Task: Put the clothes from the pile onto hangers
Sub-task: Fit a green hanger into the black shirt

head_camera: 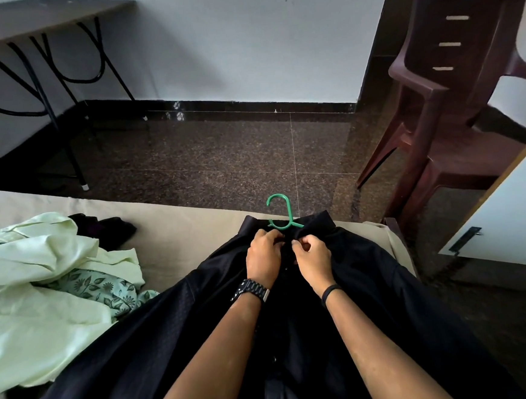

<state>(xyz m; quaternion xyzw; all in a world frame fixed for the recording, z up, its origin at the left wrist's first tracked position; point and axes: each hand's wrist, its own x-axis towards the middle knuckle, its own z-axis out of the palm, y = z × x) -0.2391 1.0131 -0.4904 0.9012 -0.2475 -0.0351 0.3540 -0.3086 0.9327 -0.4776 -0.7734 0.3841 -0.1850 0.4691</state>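
A bed (176, 237) carried a black shirt (117, 368) spread flat, its collar toward the far edge. Beyond the bed stood a worktop (30, 19) on black legs and a brown plastic chair (455, 96). Left of the shirt lay a pile of pale green clothes (35, 280). A green hanger (280, 212) sat inside the collar, hook outward. Both hands, left hand (263, 256) and right hand (312, 257), pinched the shirt's front just below the collar.

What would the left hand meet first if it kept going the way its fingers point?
Likely the dark shirt's collar, then the green hanger's neck just beyond the left hand; depth unclear.
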